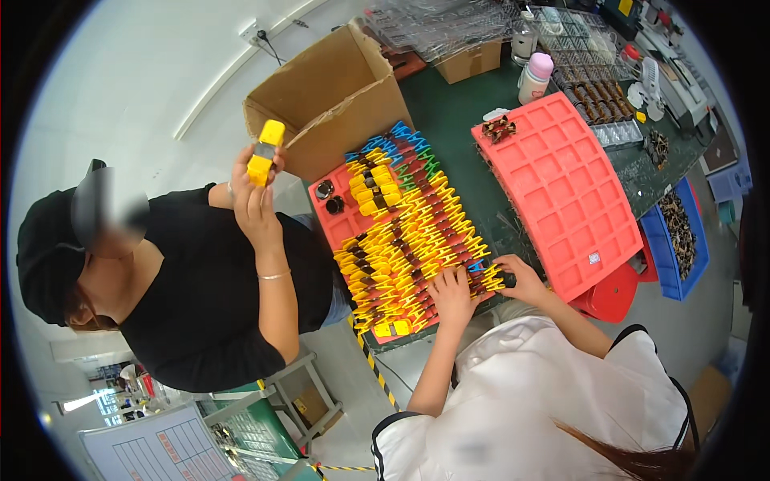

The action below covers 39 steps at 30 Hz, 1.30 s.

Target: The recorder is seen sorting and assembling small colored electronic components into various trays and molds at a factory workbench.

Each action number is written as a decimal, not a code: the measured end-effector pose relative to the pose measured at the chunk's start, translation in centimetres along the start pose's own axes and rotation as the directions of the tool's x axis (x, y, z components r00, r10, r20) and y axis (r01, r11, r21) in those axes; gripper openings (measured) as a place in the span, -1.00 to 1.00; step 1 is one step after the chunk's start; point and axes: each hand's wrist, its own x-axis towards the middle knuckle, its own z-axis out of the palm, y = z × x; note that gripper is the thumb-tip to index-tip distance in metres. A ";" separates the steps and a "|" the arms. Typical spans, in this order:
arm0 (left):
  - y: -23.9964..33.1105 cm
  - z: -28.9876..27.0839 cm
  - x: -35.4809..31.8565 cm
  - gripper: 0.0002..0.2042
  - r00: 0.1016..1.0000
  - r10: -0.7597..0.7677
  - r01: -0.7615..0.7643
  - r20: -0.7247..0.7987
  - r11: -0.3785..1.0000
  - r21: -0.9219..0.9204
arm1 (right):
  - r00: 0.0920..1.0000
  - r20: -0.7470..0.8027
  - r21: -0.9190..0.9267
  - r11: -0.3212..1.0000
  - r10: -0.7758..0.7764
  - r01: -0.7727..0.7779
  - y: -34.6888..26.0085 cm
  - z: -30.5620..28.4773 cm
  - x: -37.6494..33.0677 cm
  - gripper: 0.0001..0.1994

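Left hand (451, 293): centre frame, fingers curled down onto yellow clip parts (405, 240) filling red tray (341, 228). Right hand (520, 276): at tray's lower-right edge, pinching one dark-ended part (496, 280). Empty red tray (561, 184) just beside; green table (453, 112) open above. Co-worker's hand (255, 180), upper left, grips a yellow piece (264, 154).

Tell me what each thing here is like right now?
Brown cardboard box: open, flaps up.
Near red plastic grid tray: packed with yellow clips.
Far red plastic grid tray: mostly bare.
Left hand: resting on clips.
Right hand: gripping a clip.
Blue bin: holding dark parts.
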 end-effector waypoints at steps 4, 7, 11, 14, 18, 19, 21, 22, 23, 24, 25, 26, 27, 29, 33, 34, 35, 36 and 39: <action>-0.1 0.7 0.3 -0.24 0.989 0.134 -0.130 -0.058 0.989 0.076 | 0.998 0.064 0.031 0.999 -0.009 0.007 -0.6 -0.7 0.6 -0.36; 0.0 1.1 0.0 -0.24 0.990 0.122 -0.117 -0.069 0.991 0.068 | 0.994 0.086 0.044 0.997 -0.063 0.060 -0.3 -0.9 0.9 -0.38; -0.1 1.8 -0.1 -0.22 0.979 0.194 -0.186 -0.061 0.975 0.119 | 0.992 0.102 0.065 0.995 -0.078 0.072 -1.2 -1.7 0.8 -0.38; -0.2 2.0 0.3 -0.28 0.986 0.164 -0.165 -0.037 0.986 -0.021 | 0.990 0.129 0.158 0.987 -0.047 0.026 -1.9 -1.8 0.8 -0.38; -0.6 2.1 0.6 -0.26 0.983 0.179 -0.179 -0.032 0.984 0.001 | 0.982 0.187 0.128 0.992 -0.006 -0.018 -2.8 -2.3 1.3 -0.39; -0.8 2.2 0.5 -0.24 0.966 0.235 -0.235 -0.105 0.972 0.011 | 0.979 0.202 0.130 0.990 0.019 -0.046 -2.9 -2.3 1.4 -0.38; -1.0 2.4 0.2 -0.23 0.937 0.288 -0.293 -0.197 0.956 0.000 | 0.979 0.203 0.142 0.989 0.019 -0.049 -3.0 -2.5 1.2 -0.38; -1.1 2.5 0.3 -0.23 0.937 0.289 -0.295 -0.198 0.955 -0.001 | 0.978 0.206 0.153 0.987 0.021 -0.053 -3.2 -2.5 1.2 -0.38; -1.1 2.7 0.3 -0.23 0.945 0.274 -0.277 -0.178 0.961 0.010 | 0.980 0.198 0.138 0.990 0.006 -0.034 -3.4 -2.7 1.2 -0.37; -1.1 2.7 0.2 -0.23 0.953 0.260 -0.261 -0.156 0.965 0.018 | 0.981 0.195 0.136 0.990 0.012 -0.039 -3.2 -2.7 1.1 -0.37; -1.0 2.8 0.3 -0.22 0.954 0.266 -0.266 -0.142 0.964 0.014 | 0.983 0.184 0.125 0.992 0.013 -0.036 -2.9 -2.7 1.1 -0.37; -1.0 2.9 0.4 -0.22 0.953 0.269 -0.270 -0.139 0.963 0.010 | 0.985 0.174 0.113 0.993 0.014 -0.034 -2.6 -2.6 1.0 -0.36; -1.1 2.9 0.5 -0.23 0.952 0.273 -0.274 -0.136 0.962 0.010 | 0.987 0.160 0.127 0.991 0.017 -0.038 -2.4 -2.6 1.1 -0.36; -1.3 2.9 0.6 -0.26 0.947 0.286 -0.287 -0.143 0.958 0.014 | 0.988 0.150 0.132 0.990 0.035 -0.055 -2.4 -2.3 0.8 -0.36; -1.6 2.5 0.8 -0.27 0.964 0.253 -0.258 -0.084 0.964 -0.060 | 0.993 0.121 0.156 0.988 -0.017 -0.002 -3.6 -2.3 1.1 -0.36; -1.6 2.3 0.9 -0.29 0.967 0.238 -0.247 -0.087 0.962 -0.116 | 0.993 0.119 0.157 0.988 -0.017 -0.002 -4.2 -2.5 1.4 -0.36; -1.7 2.1 1.0 -0.31 0.970 0.224 -0.237 -0.089 0.956 -0.172 | 0.993 0.107 0.115 0.993 -0.052 0.040 -5.0 -2.9 1.8 -0.36; -1.5 1.5 1.3 -0.31 0.969 0.230 -0.243 -0.088 0.955 -0.173 | 0.992 0.092 0.071 0.994 -0.085 0.079 -5.5 -3.2 2.3 -0.35; -0.6 -0.1 2.6 -0.32 0.987 0.083 -0.011 0.135 0.887 -0.461 | 0.992 0.103 0.066 0.996 -0.068 0.062 -6.9 -4.2 4.1 -0.37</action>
